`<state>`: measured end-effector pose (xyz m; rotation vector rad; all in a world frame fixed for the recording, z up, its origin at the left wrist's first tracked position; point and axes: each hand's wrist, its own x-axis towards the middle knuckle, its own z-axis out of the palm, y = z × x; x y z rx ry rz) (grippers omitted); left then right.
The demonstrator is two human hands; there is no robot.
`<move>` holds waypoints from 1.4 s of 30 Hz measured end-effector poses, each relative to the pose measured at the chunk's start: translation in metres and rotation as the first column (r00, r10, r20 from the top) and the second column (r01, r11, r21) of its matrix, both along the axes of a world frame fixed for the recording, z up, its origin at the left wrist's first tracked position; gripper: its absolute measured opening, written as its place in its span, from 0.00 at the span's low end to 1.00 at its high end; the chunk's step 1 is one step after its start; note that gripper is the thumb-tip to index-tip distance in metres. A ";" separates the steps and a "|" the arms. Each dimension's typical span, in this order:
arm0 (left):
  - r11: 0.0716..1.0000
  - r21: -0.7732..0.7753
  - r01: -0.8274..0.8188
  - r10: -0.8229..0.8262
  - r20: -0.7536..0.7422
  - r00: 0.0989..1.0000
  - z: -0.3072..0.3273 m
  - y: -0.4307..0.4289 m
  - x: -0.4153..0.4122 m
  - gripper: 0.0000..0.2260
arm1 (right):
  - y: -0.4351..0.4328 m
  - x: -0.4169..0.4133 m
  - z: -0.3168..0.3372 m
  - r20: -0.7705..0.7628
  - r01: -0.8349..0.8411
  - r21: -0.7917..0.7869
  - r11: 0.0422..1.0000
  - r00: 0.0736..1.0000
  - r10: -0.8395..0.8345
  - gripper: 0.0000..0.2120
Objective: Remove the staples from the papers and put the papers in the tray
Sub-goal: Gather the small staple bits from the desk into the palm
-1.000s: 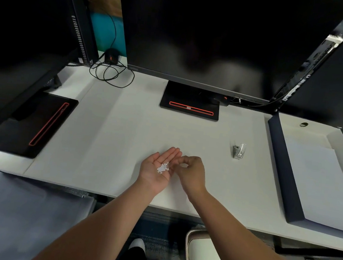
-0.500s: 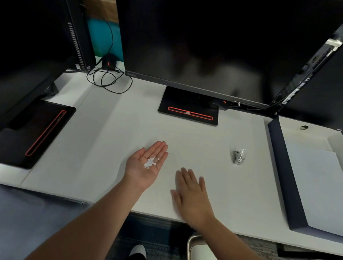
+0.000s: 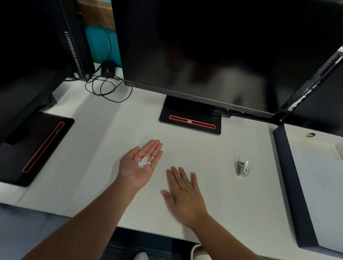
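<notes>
Two hands out: left hand (image 3: 139,164) spread palm-up cupping tiny white bits (image 3: 144,162), right hand (image 3: 183,191) flat on tabletop (image 3: 91,163). Papers (image 3: 328,195) in tray (image 3: 293,189) at 3 o'clock look plain white; no readable writing.

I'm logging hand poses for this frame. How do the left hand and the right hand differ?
The left hand is turned palm up; the right hand is palm down over the desk. The left hand cups a small pile of white bits; the right hand holds nothing. The left hand sits farther from the staple remover than the right hand. Both are open with fingers extended.
</notes>
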<state>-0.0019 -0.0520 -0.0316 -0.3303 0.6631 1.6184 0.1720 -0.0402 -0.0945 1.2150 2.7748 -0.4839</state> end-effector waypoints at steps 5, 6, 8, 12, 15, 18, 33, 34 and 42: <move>1.000 -0.002 -0.002 0.002 -0.018 1.000 0.003 0.010 -0.016 0.19 | 0.033 0.014 -0.001 0.018 0.138 0.005 0.990 0.990 -0.138 0.30; 1.000 -0.001 -0.001 0.001 -0.019 1.000 0.003 0.012 -0.019 0.19 | 0.038 0.016 -0.001 0.019 0.163 0.005 0.987 0.986 -0.163 0.30; 1.000 0.001 0.005 -0.005 -0.021 1.000 0.004 0.018 -0.022 0.19 | 0.049 0.017 -0.002 0.016 0.215 -0.001 0.977 0.977 -0.215 0.31; 0.999 -0.001 0.041 -0.041 -0.035 0.999 0.002 0.029 -0.023 0.19 | 0.055 0.001 0.000 0.020 0.250 -0.004 0.968 0.968 -0.250 0.38; 0.997 -0.005 0.081 -0.081 -0.027 0.996 0.000 0.034 -0.021 0.20 | 0.048 -0.028 0.001 0.018 0.116 -0.013 0.993 0.993 -0.116 0.43; 0.994 -0.009 0.112 -0.112 -0.004 0.994 -0.003 0.036 -0.020 0.20 | 0.048 -0.048 -0.001 -0.005 0.102 0.000 0.995 0.995 -0.102 0.40; 0.968 -0.016 0.251 -0.251 -0.005 0.968 -0.013 0.046 -0.004 0.20 | 0.050 0.029 -0.004 -0.361 0.401 0.095 0.911 0.867 -0.344 0.11; 0.965 -0.019 0.262 -0.263 -0.008 0.965 -0.013 0.046 -0.002 0.20 | 0.046 0.036 -0.002 -0.401 0.406 0.090 0.909 0.851 -0.340 0.11; 0.957 -0.030 0.290 -0.290 -0.002 0.957 -0.013 0.044 0.015 0.20 | 0.030 0.055 -0.009 -0.339 0.358 0.117 0.927 0.891 -0.301 0.20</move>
